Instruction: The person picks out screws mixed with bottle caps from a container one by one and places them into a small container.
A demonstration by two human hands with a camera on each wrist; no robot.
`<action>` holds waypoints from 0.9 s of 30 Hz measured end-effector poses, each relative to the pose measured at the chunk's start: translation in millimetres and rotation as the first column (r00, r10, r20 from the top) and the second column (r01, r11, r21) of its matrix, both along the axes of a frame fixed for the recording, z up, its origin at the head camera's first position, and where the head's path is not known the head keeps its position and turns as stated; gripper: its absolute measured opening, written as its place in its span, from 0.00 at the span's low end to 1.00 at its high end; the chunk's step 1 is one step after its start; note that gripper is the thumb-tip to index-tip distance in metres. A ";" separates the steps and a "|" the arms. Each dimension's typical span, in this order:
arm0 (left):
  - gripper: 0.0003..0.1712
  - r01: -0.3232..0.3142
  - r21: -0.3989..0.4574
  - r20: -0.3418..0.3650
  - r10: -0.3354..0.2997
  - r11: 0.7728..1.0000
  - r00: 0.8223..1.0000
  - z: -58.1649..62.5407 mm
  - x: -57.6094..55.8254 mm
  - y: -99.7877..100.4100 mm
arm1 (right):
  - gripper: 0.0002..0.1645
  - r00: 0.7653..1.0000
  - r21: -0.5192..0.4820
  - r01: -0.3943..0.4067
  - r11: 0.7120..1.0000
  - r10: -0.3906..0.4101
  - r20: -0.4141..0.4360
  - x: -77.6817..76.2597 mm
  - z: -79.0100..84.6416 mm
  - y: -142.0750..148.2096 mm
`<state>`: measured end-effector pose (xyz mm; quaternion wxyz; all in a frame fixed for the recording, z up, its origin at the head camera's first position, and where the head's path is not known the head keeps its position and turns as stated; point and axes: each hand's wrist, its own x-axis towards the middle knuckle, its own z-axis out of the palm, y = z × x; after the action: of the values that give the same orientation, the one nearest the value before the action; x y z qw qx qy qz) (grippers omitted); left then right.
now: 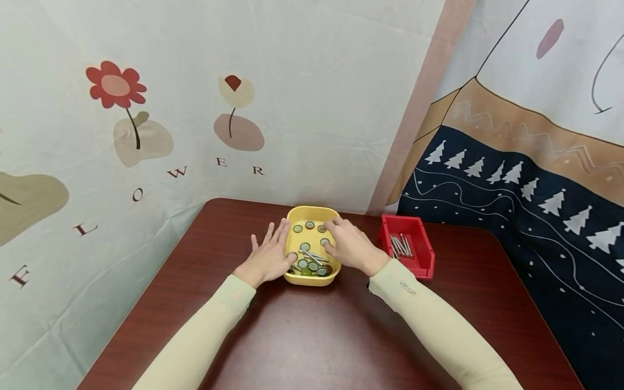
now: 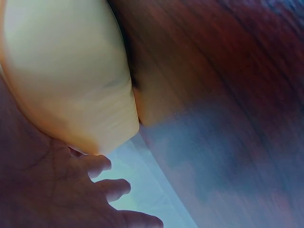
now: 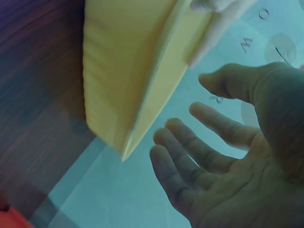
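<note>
A yellow plastic bin [image 1: 314,281] holds several small round discs [image 1: 310,225] with pale faces and dark rims, and a few long silver screws or nails [image 1: 314,257] near its front end. My left hand [image 1: 267,259] lies along the bin's left side, fingers straight and spread, the thumb at the rim. The left wrist view shows its palm close against the bin's outer wall [image 2: 71,80]. Over the right rim reaches my right hand [image 1: 352,244], its thumb and fingers bent loosely down toward the discs. In the right wrist view those fingers [image 3: 204,156] are apart with nothing between them.
To the right on the dark red-brown table [image 1: 292,336] stands a red open-front bin [image 1: 425,257] holding several long silver screws or nails [image 1: 401,246]. A printed cloth [image 1: 312,108] with flowers and letters hangs behind the table, and a dark panel with white trees [image 1: 487,200] hangs at the right.
</note>
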<state>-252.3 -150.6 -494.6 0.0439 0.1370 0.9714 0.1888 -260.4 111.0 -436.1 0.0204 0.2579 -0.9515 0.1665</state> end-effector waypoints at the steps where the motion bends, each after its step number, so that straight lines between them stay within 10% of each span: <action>1: 0.55 0.000 0.002 0.000 0.000 1.000 1.000 0.1 0.0 0.0 | 0.27 1.000 0.016 -0.008 1.000 0.008 0.013 -0.8 -0.6 -4.1; 27: 0.54 0.006 -0.001 0.002 -0.006 1.000 1.000 1.1 -0.5 -0.1 | 0.24 0.964 0.254 -0.219 0.942 0.168 0.207 -22.1 -10.4 -58.5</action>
<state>-252.8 -150.7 -493.5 0.0454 0.1398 0.9710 0.1884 -282.4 52.5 -446.5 -0.1192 0.3344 -0.9331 0.0569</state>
